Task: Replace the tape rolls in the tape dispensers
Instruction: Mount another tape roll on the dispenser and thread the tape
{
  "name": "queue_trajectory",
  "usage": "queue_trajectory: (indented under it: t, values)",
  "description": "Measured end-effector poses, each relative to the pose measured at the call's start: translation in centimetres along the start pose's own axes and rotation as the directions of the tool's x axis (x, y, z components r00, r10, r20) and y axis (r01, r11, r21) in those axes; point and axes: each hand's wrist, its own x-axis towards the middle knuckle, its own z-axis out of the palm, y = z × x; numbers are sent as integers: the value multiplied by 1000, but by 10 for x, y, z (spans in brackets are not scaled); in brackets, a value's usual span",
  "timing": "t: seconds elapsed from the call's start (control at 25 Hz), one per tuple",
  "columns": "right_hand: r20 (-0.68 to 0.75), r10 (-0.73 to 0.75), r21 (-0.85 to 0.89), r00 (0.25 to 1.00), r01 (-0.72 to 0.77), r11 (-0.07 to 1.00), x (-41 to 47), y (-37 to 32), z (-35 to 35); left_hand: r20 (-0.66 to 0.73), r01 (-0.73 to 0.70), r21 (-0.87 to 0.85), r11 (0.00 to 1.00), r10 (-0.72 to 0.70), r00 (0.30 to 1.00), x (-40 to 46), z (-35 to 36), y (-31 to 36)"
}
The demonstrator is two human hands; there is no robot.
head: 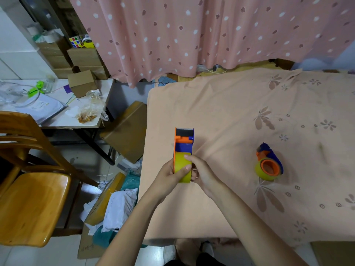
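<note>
An orange and blue tape dispenser point(184, 144) is held upright above the peach floral cloth point(240, 116), its cutter end pointing away from me. A yellow tape roll point(182, 162) sits in its near end. My left hand point(171, 174) grips the dispenser and roll from the left, thumb lying across the roll. My right hand point(199, 170) closes on the roll from the right, fingers over its top edge. A second orange and blue dispenser point(269, 162) with its own yellow roll lies on its side on the cloth to the right, untouched.
A wooden chair point(32, 189) stands at the left. Cardboard boxes point(124, 131) and crumpled bags point(117, 208) lie on the floor beside the cloth-covered surface. A cluttered white table point(92, 123) is at the far left. A pink dotted curtain point(192, 35) hangs behind.
</note>
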Motion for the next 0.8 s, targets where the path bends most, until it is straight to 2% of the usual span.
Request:
queue_trajectory:
  t: [0.16,0.44,0.64,0.8]
  values:
    - [-32,11,3,999,-11,1000,1,-3,-4,109,-3,84,996,-6,994,-6,0,0]
    - [-41,-7,-52,999,5,999,4,-2,-1,21,-34,60,998,33,999,-7,8,9]
    - [-89,-14,-137,996,2,991,9,-3,-5,105,-42,39,998,37,994,-7,7,11]
    - [-88,-68,-226,994,46,973,4,-9,-11,86,-28,10,1000,27,996,-4,7,10]
